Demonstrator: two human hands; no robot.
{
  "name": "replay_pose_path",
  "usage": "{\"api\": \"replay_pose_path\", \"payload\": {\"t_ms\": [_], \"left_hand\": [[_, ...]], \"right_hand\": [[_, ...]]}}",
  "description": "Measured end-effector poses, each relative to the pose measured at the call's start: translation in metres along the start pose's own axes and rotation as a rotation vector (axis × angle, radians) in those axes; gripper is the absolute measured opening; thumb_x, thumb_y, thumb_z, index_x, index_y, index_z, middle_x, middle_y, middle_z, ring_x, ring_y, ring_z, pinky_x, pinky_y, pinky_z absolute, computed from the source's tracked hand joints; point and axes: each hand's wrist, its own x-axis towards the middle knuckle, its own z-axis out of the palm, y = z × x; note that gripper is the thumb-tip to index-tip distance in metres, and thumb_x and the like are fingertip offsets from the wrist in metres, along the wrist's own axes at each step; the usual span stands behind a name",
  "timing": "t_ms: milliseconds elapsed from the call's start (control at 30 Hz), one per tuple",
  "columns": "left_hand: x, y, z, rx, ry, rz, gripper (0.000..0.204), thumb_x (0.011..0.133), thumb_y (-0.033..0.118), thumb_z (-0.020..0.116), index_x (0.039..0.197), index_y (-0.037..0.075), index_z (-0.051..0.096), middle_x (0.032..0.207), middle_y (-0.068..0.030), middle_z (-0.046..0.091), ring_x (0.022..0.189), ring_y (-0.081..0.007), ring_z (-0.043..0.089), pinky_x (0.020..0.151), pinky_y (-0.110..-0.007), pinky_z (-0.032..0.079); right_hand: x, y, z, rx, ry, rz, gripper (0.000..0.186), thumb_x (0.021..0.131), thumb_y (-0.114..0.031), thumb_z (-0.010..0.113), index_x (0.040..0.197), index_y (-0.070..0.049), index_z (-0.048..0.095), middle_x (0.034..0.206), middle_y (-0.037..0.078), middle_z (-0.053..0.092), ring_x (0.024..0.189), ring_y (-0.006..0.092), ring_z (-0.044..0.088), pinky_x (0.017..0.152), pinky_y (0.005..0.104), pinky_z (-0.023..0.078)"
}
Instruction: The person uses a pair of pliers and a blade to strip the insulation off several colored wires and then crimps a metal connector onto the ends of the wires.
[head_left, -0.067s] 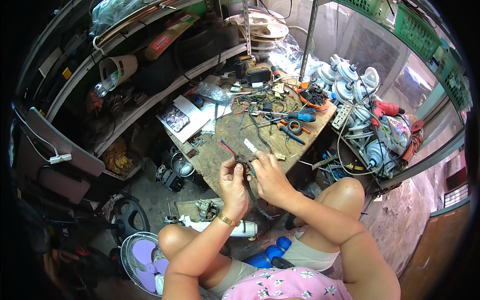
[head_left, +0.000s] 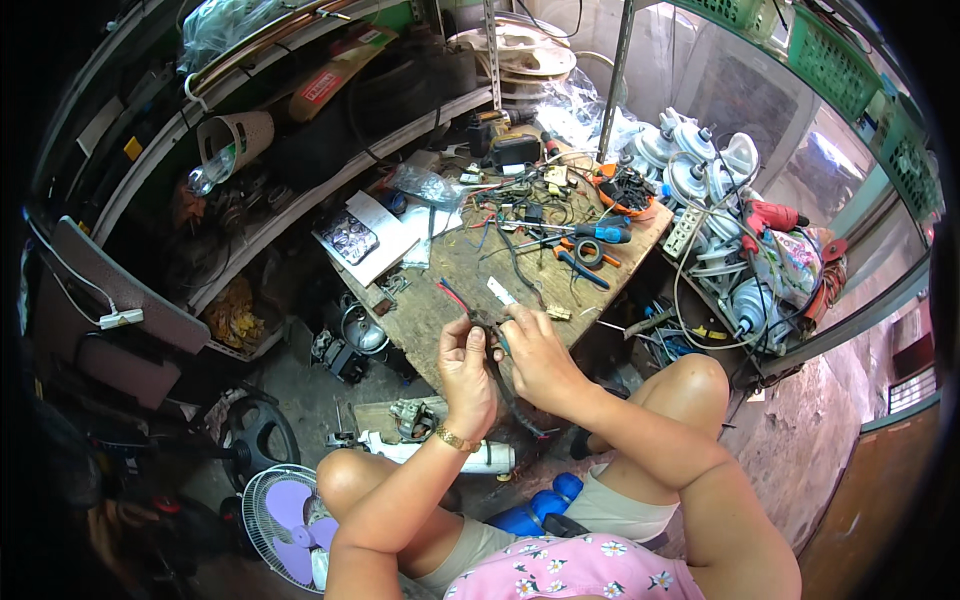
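Observation:
My left hand (head_left: 466,368) is closed, with thumb and fingers pinching a dark sheathed cable (head_left: 515,405) above the near edge of the wooden table. Red and blue wire ends (head_left: 452,292) stick out beyond its fingertips, while the rest of the cable hangs down between my wrists. Close against it, my right hand (head_left: 540,360) is curled with its fingers bent. A teal bit shows beneath those fingers, but what they grip is mostly hidden. Just past the right fingertips is a pale flat strip (head_left: 500,291); whether the hand touches it I cannot tell.
On the table (head_left: 420,318) lie orange-and-blue pliers (head_left: 582,268), a black tape roll (head_left: 589,254), a blue-handled screwdriver (head_left: 605,233), tangled wires, and a phone (head_left: 347,237) on paper. White fan motor parts (head_left: 690,178) pile up at right. A purple-bladed fan (head_left: 292,525) stands lower left.

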Motion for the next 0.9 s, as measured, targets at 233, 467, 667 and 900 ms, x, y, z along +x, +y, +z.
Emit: {"api": "replay_pose_path", "payload": {"t_ms": [233,467,667,900], "left_hand": [[0.001,-0.004,0.001,-0.006,0.021,0.034,0.014,0.093,0.011,0.056,0.107,0.011,0.052,0.095,0.0004,0.058,0.079,-0.0086,0.054,0.063,-0.024,0.044],[0.001,-0.005,-0.005,0.215,0.058,0.156,0.013,0.092,0.011,0.057,0.105,0.010,0.052,0.089,0.0008,0.056,0.075,-0.0085,0.053,0.061,-0.023,0.044],[-0.001,0.006,0.014,0.149,0.014,0.036,0.009,0.096,0.017,0.050,0.101,0.011,0.045,0.078,0.0004,0.053,0.063,-0.0064,0.050,0.052,-0.020,0.040],[0.010,0.015,-0.002,0.558,-0.210,0.047,0.018,0.100,0.025,0.039,0.095,0.009,0.046,0.059,0.0056,0.036,0.047,-0.0024,0.028,0.041,-0.020,0.023]], "right_hand": [[0.002,-0.005,-0.004,-0.005,-0.058,0.063,0.026,0.073,0.000,0.055,0.098,0.003,0.048,0.111,0.021,0.047,0.099,0.0379,0.045,0.087,0.0448,0.040],[-0.002,-0.005,0.004,0.053,-0.011,0.004,0.025,0.072,0.002,0.054,0.096,0.002,0.048,0.104,0.019,0.048,0.095,0.0371,0.046,0.082,0.0437,0.042],[0.005,0.004,-0.001,-0.005,0.092,-0.015,0.023,0.068,-0.002,0.059,0.089,-0.001,0.051,0.098,0.017,0.053,0.089,0.0345,0.051,0.074,0.0423,0.046],[0.012,0.011,-0.023,0.025,0.018,0.033,0.033,0.064,-0.008,0.067,0.091,-0.005,0.049,0.091,0.011,0.055,0.085,0.0303,0.057,0.069,0.0401,0.048]]}}
